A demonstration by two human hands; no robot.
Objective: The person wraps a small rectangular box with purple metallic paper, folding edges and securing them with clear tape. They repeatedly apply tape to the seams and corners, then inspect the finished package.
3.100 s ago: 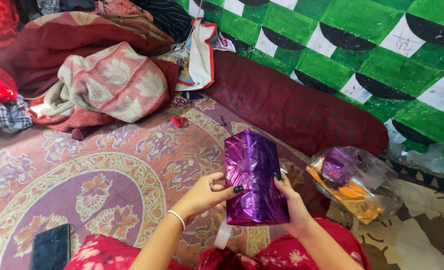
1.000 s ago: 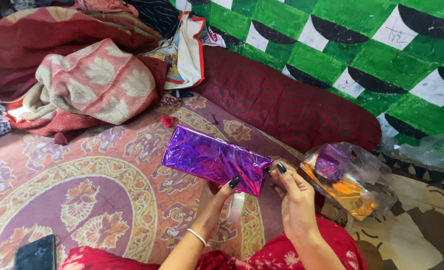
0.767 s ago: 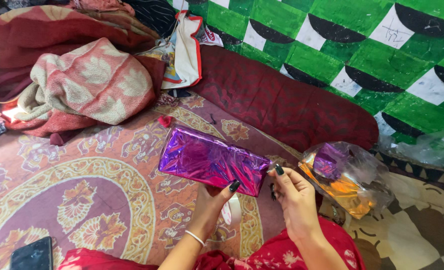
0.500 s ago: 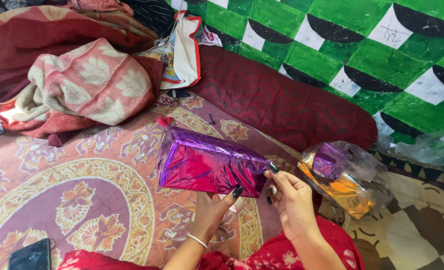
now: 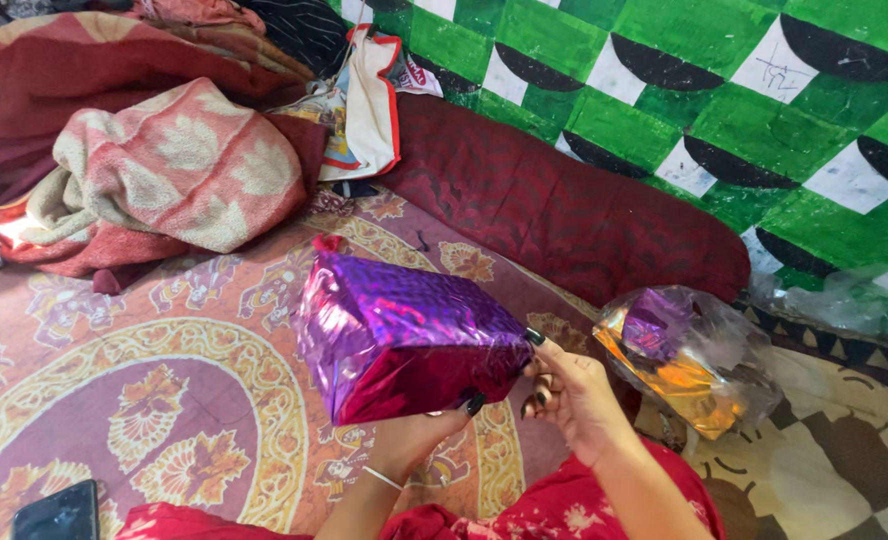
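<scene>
A box wrapped in shiny purple foil paper [image 5: 404,335] is held up above the patterned bedsheet [image 5: 164,400], tilted with one end facing me. My left hand [image 5: 419,435] grips it from underneath, a dark-nailed fingertip showing at its lower edge. My right hand [image 5: 569,395] touches the box's right end, fingers curled against the folded paper there.
A clear plastic bag [image 5: 699,355] holding purple and orange foil sheets lies at the right. A dark red bolster [image 5: 564,215] runs along the green and white wall. Piled blankets [image 5: 154,170] sit at the back left. A black phone [image 5: 59,512] lies at the lower left.
The wrapped box was lying flat on the bedsheet a second ago; it has since been lifted and turned so its end faces me, with my left hand moving underneath.
</scene>
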